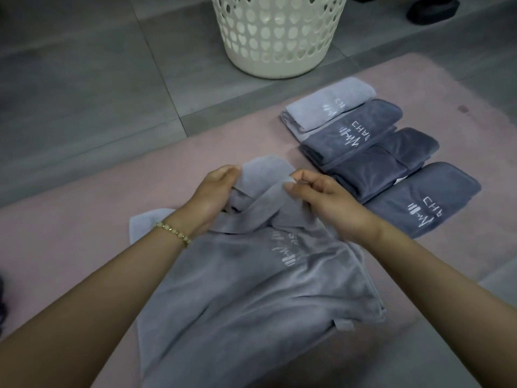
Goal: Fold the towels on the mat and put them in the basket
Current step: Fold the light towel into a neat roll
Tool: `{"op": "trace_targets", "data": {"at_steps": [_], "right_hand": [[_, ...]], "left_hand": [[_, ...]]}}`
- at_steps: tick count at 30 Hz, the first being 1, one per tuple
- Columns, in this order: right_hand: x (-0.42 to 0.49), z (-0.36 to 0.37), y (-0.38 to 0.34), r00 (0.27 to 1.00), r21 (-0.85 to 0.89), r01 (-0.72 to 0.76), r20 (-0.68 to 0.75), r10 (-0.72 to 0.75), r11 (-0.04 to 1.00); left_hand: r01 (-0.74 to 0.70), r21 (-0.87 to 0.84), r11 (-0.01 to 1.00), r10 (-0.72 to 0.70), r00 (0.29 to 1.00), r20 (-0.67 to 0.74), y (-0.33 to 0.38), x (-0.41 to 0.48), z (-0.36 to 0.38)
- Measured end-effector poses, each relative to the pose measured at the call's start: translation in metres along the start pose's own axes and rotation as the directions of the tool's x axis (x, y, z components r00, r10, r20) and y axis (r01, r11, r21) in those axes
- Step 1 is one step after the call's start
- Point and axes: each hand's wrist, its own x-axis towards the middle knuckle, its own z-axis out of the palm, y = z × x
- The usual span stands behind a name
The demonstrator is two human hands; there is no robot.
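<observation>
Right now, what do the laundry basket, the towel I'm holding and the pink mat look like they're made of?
Laundry basket: likely moulded plastic, cream, smooth with a slight gloss; heart-shaped cut-outs.
Grey towel: soft plush fabric, perhaps microfibre; faint sheen, limp folds, white stitched logo.
Pink mat: short-pile textile, matte and fuzzy; fibre unclear.

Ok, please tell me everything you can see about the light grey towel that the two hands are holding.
The light grey towel looks soft and plush, with white embroidery near its middle and a small tab on its right edge. It lies unfolded and rumpled on the pink mat, its near end running out of view. Its far edge is raised and bunched: the left hand grips it, and the right hand pinches a fold.
</observation>
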Motion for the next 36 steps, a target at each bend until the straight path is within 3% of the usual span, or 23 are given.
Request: {"op": "trace_targets", "data": {"at_steps": [3,7,11,14,16,21,24,26,30,36], "right_hand": [[-0.003,0.014,-0.011,0.995,-0.068,0.064,0.083,-0.058,0.996],[-0.010,0.024,-0.002,0.996,-0.001,0.080,0.051,-0.079,0.997],[-0.014,0.023,0.008,0.999,0.013,0.039,0.037,-0.039,0.999],[-0.018,0.018,0.001,0.990,-0.092,0.027,0.143,-0.013,0.995],[-0.019,0.017,-0.007,0.981,-0.085,0.062,0.187,-0.045,0.994],[-0.009,0.015,-0.013,0.979,-0.075,0.198,-0.030,-0.200,0.977],[-0.006,0.016,-0.009,0.964,-0.098,0.225,-0.119,-0.236,0.970],[-0.006,0.015,-0.007,0.960,-0.081,0.221,-0.156,-0.231,0.972],[-0.007,0.010,-0.006,0.967,-0.070,0.149,-0.199,-0.161,0.986],[-0.010,-0.023,0.018,0.959,0.005,-0.072,-0.273,0.071,0.997]], "left_hand": [[0.012,-0.003,1.000,-0.011,0.992,0.129,0.002,-0.026,0.004],[0.046,-0.035,0.998,-0.037,0.972,0.234,-0.002,-0.051,0.014],[0.054,-0.092,0.994,-0.042,0.991,0.129,-0.007,-0.057,0.021],[-0.015,-0.134,0.991,0.019,0.999,0.029,-0.010,-0.056,0.020],[-0.059,-0.134,0.989,0.066,0.996,0.055,-0.007,-0.054,0.017],[-0.125,0.019,0.992,0.122,0.988,0.096,-0.003,-0.055,0.022],[-0.102,0.034,0.994,0.098,0.991,0.096,-0.002,-0.055,0.026],[-0.176,0.073,0.982,0.166,0.978,0.125,-0.002,-0.059,0.031],[-0.314,0.165,0.935,0.284,0.941,0.182,-0.006,-0.061,0.038],[-0.383,0.199,0.902,0.393,0.919,-0.016,-0.017,-0.032,0.050]]}}
